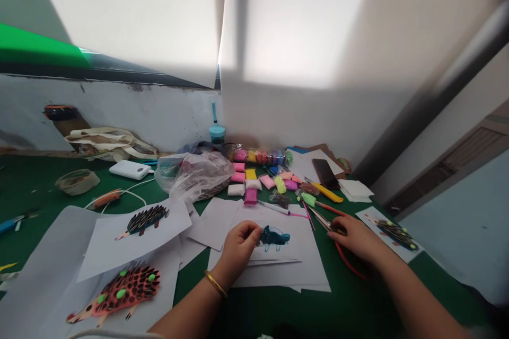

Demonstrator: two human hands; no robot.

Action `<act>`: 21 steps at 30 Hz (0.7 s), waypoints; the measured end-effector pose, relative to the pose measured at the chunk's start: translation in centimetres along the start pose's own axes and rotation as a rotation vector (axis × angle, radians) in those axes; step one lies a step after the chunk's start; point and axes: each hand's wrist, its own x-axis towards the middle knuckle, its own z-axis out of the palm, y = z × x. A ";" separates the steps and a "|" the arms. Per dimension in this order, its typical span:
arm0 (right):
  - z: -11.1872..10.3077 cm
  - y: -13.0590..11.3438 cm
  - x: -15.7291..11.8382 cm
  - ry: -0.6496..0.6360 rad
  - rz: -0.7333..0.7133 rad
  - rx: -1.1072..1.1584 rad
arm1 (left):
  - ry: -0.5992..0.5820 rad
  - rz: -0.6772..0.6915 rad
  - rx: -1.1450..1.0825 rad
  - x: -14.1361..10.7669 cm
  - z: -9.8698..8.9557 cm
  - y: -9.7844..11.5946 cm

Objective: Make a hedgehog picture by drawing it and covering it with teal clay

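Observation:
My left hand [240, 243] is closed in a pinch over the left end of a teal hedgehog drawing [276, 237]. Whatever its fingertips hold is too small or hidden to make out. The drawing, partly filled in with dark teal, lies on a stack of white paper [310, 273]. To the right, my right hand [356, 235] has its fingers around the handles of red-handled scissors [320, 218], whose blades point away to the left. A pen [274, 207] and a pink stick [299, 215] lie just beyond the drawing.
Small packs of coloured clay [251, 196] and a plastic bag [194, 172] lie behind the paper. A yellow cutter [329, 193] and a phone [325, 173] are at back right. Finished hedgehog pictures [178, 218] lie left, another hedgehog card [392, 233] right. A white power bank [129, 169] sits back left.

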 end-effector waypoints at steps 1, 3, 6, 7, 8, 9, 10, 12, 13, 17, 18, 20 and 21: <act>0.5 0.0 -0.4 0.029 0.000 0.007 | 0.000 0.001 0.001 0.0 0.0 0.0; 1.2 0.0 -0.4 0.076 0.021 0.024 | 0.000 -0.002 0.004 -0.1 0.1 -0.1; 1.7 -0.1 0.8 0.127 0.048 0.030 | 0.000 -0.007 0.007 -0.2 0.1 0.0; 1.7 -0.1 1.4 0.143 0.048 0.027 | 0.003 -0.005 0.006 -0.2 0.0 0.0; 1.7 -0.2 1.9 0.159 0.046 0.021 | 0.005 -0.002 0.004 -0.2 0.0 0.1; 1.7 -0.3 2.4 0.172 0.043 0.016 | 0.008 -0.001 0.001 -0.2 0.0 0.1; 1.6 -0.4 2.9 0.181 0.041 0.012 | 0.011 -0.003 -0.002 -0.2 -0.1 0.2; 1.6 -0.5 3.6 0.190 0.038 0.010 | 0.016 -0.009 -0.006 -0.2 -0.1 0.4; 1.6 -0.5 3.8 0.192 0.036 0.010 | 0.016 -0.013 -0.005 -0.1 -0.1 0.5; 1.6 -0.8 4.1 0.226 0.038 -0.004 | 0.020 -0.015 0.004 0.0 -0.1 0.6; 1.6 -1.0 4.2 0.254 0.045 -0.025 | 0.022 -0.012 0.002 0.0 -0.1 0.5; 1.3 -1.8 4.5 0.319 0.062 -0.084 | 0.024 -0.006 -0.003 0.1 0.0 0.3; 1.2 -2.4 4.9 0.344 0.070 -0.114 | 0.023 -0.004 -0.002 0.1 0.0 0.2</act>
